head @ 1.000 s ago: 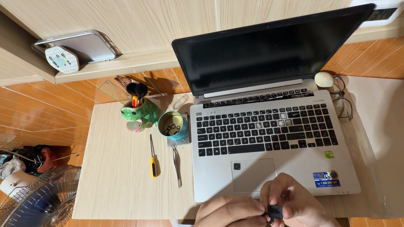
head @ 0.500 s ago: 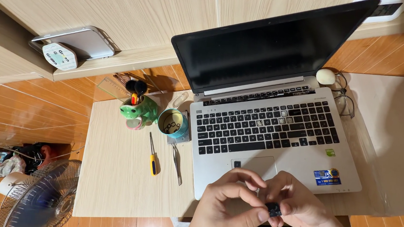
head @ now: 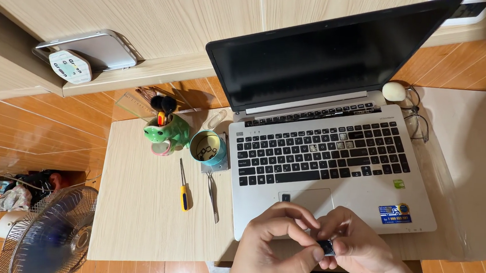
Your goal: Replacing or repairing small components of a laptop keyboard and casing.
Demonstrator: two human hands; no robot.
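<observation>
Both my hands pinch one small black key.
Left hand (head: 273, 242) and right hand (head: 360, 247) grip the key (head: 326, 247) together, just before the laptop (head: 332, 153) on the counter (head: 142, 214).

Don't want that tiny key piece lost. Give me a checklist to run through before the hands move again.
1. Small black piece pinched by left hand and right hand: ok.
2. Piece's side facing up: cannot tell, fingers cover it.
3. Laptop open, keyboard showing gaps where keycaps are missing: ok.
4. Screwdriver and tweezers lying apart on the table: ok.
5. Teal cup upright beside the laptop: ok.
</observation>
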